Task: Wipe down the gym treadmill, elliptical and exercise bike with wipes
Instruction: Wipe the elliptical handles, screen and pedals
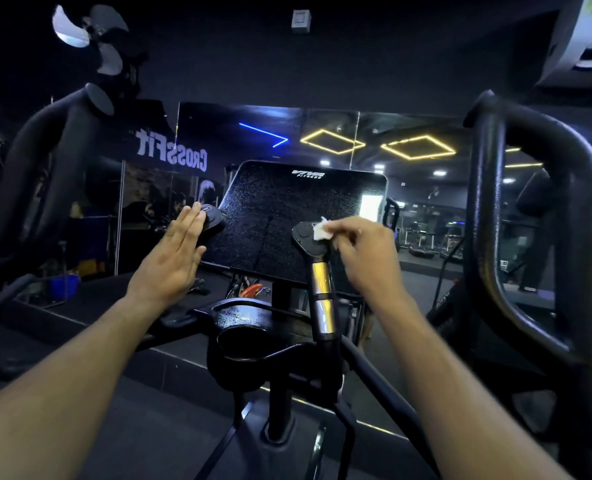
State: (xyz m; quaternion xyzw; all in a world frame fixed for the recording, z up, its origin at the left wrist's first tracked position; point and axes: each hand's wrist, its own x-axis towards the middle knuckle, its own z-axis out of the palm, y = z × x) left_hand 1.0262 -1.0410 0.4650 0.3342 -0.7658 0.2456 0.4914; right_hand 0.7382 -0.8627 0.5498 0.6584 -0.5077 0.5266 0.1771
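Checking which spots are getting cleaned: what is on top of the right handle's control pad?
A white wipe, pinched by the right hand, lies on the right control pad. The pad's left part shows a round button; whatever lies under the wipe and fingers is hidden.

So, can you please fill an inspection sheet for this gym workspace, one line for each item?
Surface: dark console screen, speckled with droplets or texture.
Job's things: white wipe pressed on the right handle's button pad.
Clutter: nothing seen.
Grips: right hand pinches the wipe; left hand, fingers straight, rests on the left button pad.
Cables: nothing seen.
Surroundings: mirror wall with reversed CrossFit lettering, neon ceiling lights, fan, large black handlebars.
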